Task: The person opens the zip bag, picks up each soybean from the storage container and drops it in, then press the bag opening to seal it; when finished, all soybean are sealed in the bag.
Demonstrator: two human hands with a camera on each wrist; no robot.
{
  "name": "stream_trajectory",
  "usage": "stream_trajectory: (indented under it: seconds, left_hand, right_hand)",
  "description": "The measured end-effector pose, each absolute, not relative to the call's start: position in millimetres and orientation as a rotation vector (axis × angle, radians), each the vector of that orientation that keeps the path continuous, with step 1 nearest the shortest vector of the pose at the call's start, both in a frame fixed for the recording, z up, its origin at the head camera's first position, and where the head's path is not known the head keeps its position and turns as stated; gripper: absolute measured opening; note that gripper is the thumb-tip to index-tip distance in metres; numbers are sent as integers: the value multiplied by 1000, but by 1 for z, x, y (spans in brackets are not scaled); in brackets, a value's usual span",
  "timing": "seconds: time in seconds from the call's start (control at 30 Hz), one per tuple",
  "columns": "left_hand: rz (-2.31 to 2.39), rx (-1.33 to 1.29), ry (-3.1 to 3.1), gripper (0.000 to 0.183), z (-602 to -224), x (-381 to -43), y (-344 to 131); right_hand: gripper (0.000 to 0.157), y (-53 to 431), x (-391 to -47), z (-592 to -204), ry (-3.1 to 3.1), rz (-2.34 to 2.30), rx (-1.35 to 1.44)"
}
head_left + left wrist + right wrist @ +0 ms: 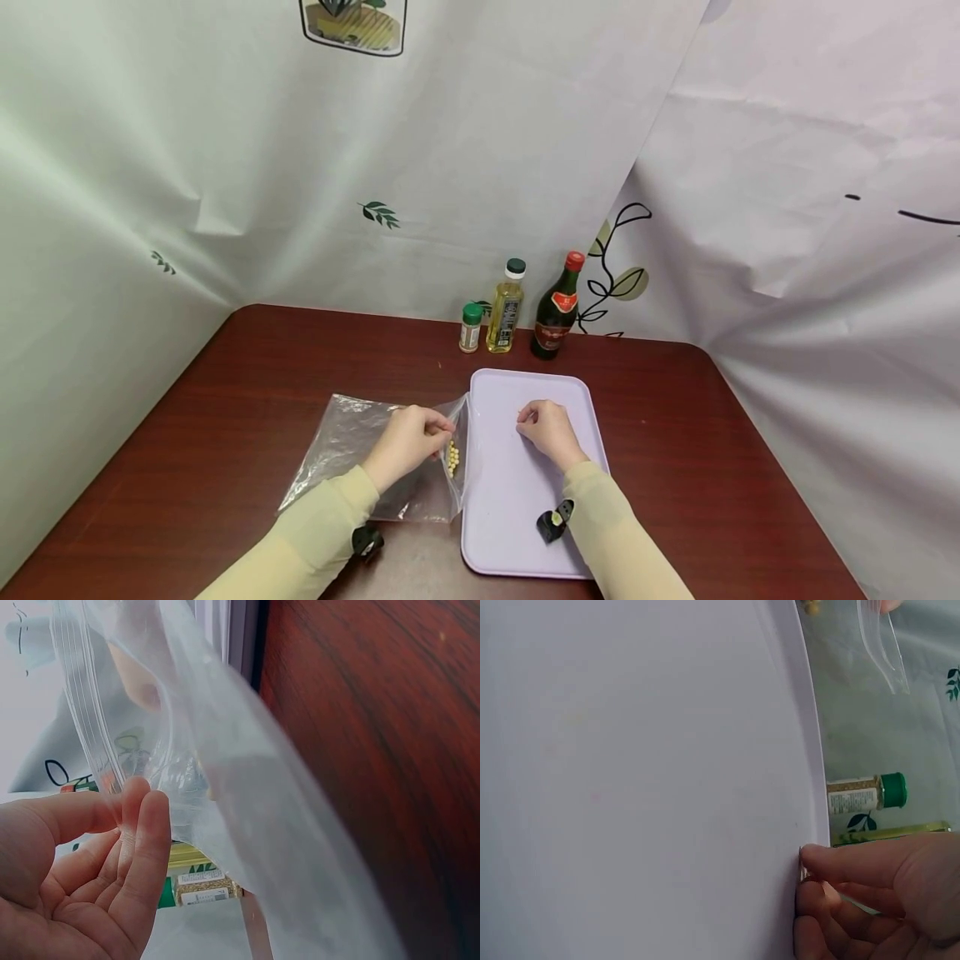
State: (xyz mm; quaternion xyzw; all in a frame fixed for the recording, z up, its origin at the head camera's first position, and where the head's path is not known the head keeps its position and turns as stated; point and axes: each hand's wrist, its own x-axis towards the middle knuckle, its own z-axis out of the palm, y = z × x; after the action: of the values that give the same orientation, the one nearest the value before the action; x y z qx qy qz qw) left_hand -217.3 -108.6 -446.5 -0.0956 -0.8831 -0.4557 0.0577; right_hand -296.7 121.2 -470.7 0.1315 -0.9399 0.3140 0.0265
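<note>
A clear zip-lock bag [341, 446] lies on the table, its mouth turned toward a pale lilac tray [498, 500]. Several small yellow balls [453, 460] are in the bag near the mouth. My left hand [408, 442] pinches the bag's upper edge and keeps the mouth raised; in the left wrist view the zip strip [82, 697] runs up from the fingertips. Over the upper part of the tray is my right hand [549, 429], fingers curled and fingertips down at the surface. In the right wrist view, a pale sliver shows between its thumb and forefinger, too small to identify.
Behind the tray stand a green-capped spice jar [470, 328], an oil bottle [506, 308] and a dark bottle with a red cap [557, 310]. A printed cloth [322, 250] hangs behind the dark red table [690, 467].
</note>
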Motion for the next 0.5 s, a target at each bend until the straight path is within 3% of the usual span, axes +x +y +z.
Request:
stream_trajectory:
  seconds: [0.5]
  left_hand:
    - [-1373,-286,-2669,10,-445,-215,-109]
  right_hand:
    - [8,121,-283,-463,-2925,1074,392]
